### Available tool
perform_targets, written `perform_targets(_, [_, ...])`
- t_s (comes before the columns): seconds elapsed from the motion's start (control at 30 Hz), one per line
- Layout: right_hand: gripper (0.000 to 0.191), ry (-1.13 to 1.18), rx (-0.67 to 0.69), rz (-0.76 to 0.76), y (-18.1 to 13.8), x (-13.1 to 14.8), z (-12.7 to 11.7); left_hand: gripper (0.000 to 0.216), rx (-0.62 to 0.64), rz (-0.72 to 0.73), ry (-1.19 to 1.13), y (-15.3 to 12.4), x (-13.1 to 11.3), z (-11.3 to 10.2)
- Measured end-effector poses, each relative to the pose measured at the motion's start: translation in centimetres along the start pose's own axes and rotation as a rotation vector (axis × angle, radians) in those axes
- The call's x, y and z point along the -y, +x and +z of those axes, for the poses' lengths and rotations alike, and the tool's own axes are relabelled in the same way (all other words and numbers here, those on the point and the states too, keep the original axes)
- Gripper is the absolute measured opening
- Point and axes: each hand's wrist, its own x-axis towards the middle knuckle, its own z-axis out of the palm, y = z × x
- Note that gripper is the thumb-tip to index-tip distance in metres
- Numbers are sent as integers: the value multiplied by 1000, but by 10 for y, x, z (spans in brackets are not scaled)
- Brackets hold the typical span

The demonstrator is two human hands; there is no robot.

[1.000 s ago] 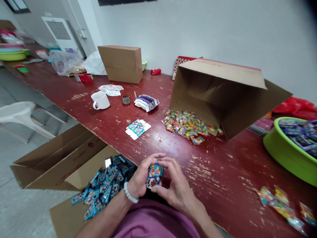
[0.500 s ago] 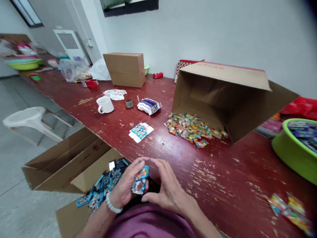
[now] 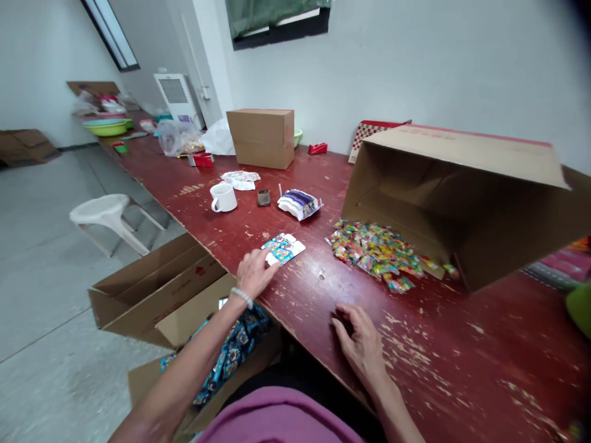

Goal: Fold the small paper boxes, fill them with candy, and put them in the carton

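Note:
My left hand (image 3: 255, 274), with a pale bead bracelet at the wrist, reaches over the table edge to a flat blue-and-white printed carton (image 3: 285, 247). Its thumb and fingers are apart at the carton's near left corner, and the fingertips are partly hidden. My right hand (image 3: 362, 341) rests on the red table, loosely curled and empty, its thumb apart from the fingers. Beneath my left forearm, many blue printed packets (image 3: 237, 347) lie in an open cardboard box (image 3: 144, 384) below the table.
Wrapped candies (image 3: 373, 246) spill from a tipped cardboard box (image 3: 462, 144) on the right. Farther back stand a white mug (image 3: 224, 198), a phone-like device (image 3: 263, 197), a wipes pack (image 3: 299, 204) and a closed carton box (image 3: 261, 138). A white stool (image 3: 104, 210) stands left.
My hands have moved apart. The small blue packet from my left hand is out of sight. My left hand has reached forward to the flat carton; my right has come down onto the table.

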Motion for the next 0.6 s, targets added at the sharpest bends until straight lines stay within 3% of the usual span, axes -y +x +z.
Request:
perform_targets(0.13, [18,23,-14,15,-1,0,-1,52,43,-62,44,48,-10,23])
perform_targets(0.3, [17,36,-19,28,2,-2,1,51,44,-112,-27,64,-6,22])
perform_targets(0.4, [18,101,-26,94,4,-2,0,29,36,-111,-168,49,-16,14])
perform_targets(0.47, [27,217,-51,217,6,2,-2,21,76,-88,-294,26,-26,12])
perform_targets(0.6, [57,733,-90,508,9,27,-9,31,275,-14,-581,-40,-44,11])
